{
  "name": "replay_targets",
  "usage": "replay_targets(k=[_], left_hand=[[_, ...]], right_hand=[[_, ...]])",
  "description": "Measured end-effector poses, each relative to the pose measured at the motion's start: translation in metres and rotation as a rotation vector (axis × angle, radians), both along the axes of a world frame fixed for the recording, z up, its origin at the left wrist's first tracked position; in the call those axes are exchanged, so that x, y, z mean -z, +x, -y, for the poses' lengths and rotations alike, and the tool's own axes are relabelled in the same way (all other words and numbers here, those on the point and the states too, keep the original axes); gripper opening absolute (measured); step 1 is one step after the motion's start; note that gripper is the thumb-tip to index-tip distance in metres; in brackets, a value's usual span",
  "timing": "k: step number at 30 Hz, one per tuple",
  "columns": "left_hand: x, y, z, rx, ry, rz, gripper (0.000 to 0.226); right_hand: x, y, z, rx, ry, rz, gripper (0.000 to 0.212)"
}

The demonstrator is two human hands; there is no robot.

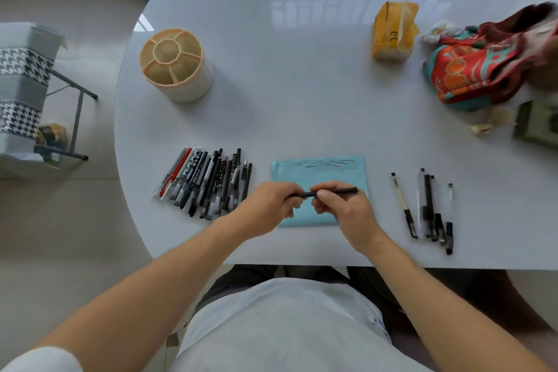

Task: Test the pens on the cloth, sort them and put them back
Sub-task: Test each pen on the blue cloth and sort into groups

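We take the blue cloth (320, 187) as our landmark. Its far edge already carries several dark scribbles, so we judge that some testing is done. To the right of the cloth lies a small group of pens (428, 208), a handful set apart from one another, which we take to be the ones already tried and sorted. To the left of the cloth a much larger pile of pens (205, 183) lies packed side by side, seemingly waiting their turn. Beyond the cloth and to its left stands the round pen holder (175, 65), its compartments bare, so nothing has been put back. By our reckoning the work is in its early part: most testing, the rest of the sorting and all the returning remain.

Over the near half of the cloth we hold one black pen (332, 191) level between both hands. Our left hand (268, 208) pinches its left end with curled fingers; our right hand (344, 208) grips the barrel, fingers curled round it. Whether we are uncapping it or closing it we cannot tell.
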State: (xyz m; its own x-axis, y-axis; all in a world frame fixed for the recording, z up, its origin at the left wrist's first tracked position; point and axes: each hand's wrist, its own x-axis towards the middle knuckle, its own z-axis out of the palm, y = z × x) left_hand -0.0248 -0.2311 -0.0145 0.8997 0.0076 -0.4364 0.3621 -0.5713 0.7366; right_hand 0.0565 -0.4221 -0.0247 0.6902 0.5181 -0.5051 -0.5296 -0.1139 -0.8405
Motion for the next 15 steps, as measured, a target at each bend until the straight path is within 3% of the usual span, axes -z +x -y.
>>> replay_targets(k=[3,10,15], left_hand=[[-0.004,-0.002,0.013,0.123,0.119,0.012,0.015],[0.002,0.02,0.029,0.211,0.493,0.128,0.036],[0.017,0.029,0.032,0.193,0.567,0.218,0.039]], right_hand=[[0.0,-0.01,0.004,-0.033,-0.028,0.04,0.019],[-0.008,-0.004,0.008,0.26,-0.132,0.03,0.02],[-0.005,0.011,0.005,0.367,-0.23,0.02,0.021]])
